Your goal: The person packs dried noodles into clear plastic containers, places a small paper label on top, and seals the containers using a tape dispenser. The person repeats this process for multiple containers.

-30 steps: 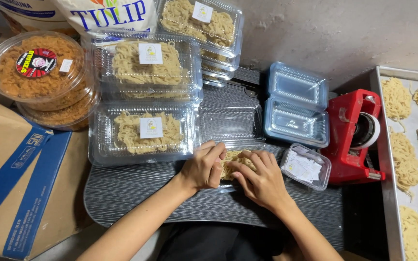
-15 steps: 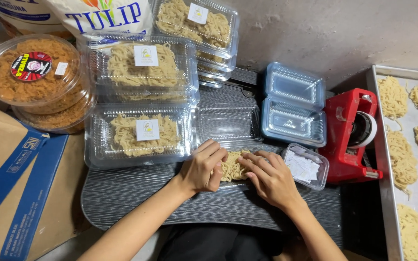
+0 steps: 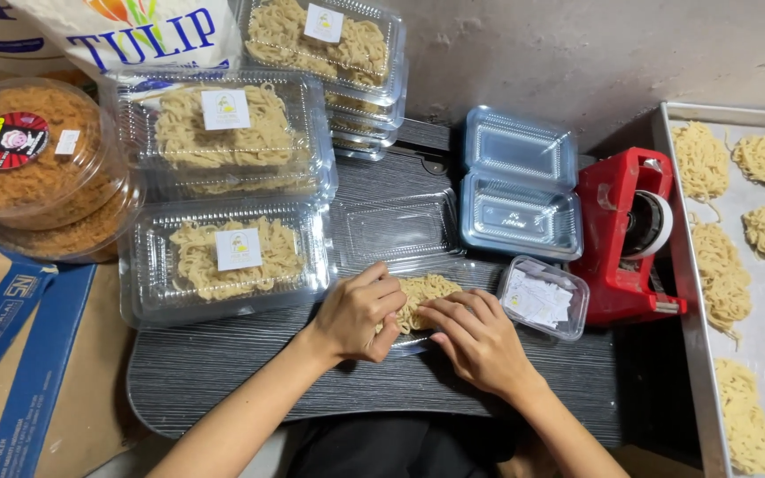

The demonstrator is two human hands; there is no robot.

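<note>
Noodles lay in the base of an open clear box on the dark surface, directly in front of the person. Both hands were on them: the left hand curled at the near left edge of the nest, its fingers bent and pressed together against the strands, while the right hand lay flatter on the near right, its fingers slightly spread and resting on top. Neither hand was pinching anything; they were cupping and pressing (the box base under them was mostly hidden).

Judging from this, the step in hand was tucking the nest neatly into the base. Done well, it would call for light, even pressure from both sides, so that brittle strands did not snap, and for keeping stray ends inside the rim, away from the hinged lid lying open just behind.

Filled, labelled boxes stood stacked to the left, empty boxes behind right, a small tub of labels just beside the right hand, and a red tape dispenser beyond it.
</note>
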